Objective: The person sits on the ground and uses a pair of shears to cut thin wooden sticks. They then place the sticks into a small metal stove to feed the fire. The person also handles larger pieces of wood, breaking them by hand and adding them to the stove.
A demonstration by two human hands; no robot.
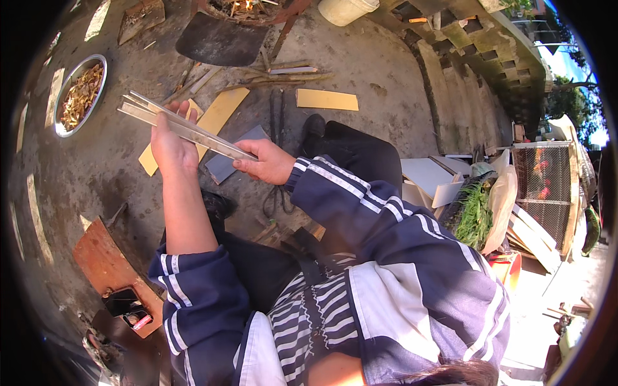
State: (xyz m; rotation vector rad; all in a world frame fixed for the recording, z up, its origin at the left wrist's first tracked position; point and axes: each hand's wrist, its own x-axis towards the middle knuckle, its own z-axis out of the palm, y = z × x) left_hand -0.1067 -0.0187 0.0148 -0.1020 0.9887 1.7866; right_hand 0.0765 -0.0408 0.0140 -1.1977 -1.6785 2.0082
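Several thin, pale wooden strips (205, 138) lie slantwise between my hands, bundled close at the right and fanned a little apart at the left. My left hand (172, 143) curls its fingers around the strips near their left part, palm up. At the other end, my right hand (269, 161) pinches the strips between thumb and fingers. Below them on the ground lie a long yellow board (222, 116) and a grey board (239, 154), partly hidden by my hands and the strips. Metal tongs (277, 119) lie just beyond my right hand.
A fire (248, 6) burns at the top, with a dark metal sheet (222, 40) before it. Sticks (283, 78) and a short yellow board (327, 100) lie nearby. A metal basin (98, 64) of brownish pieces stands left; a wire cage (542, 193) and greens (474, 215) are right.
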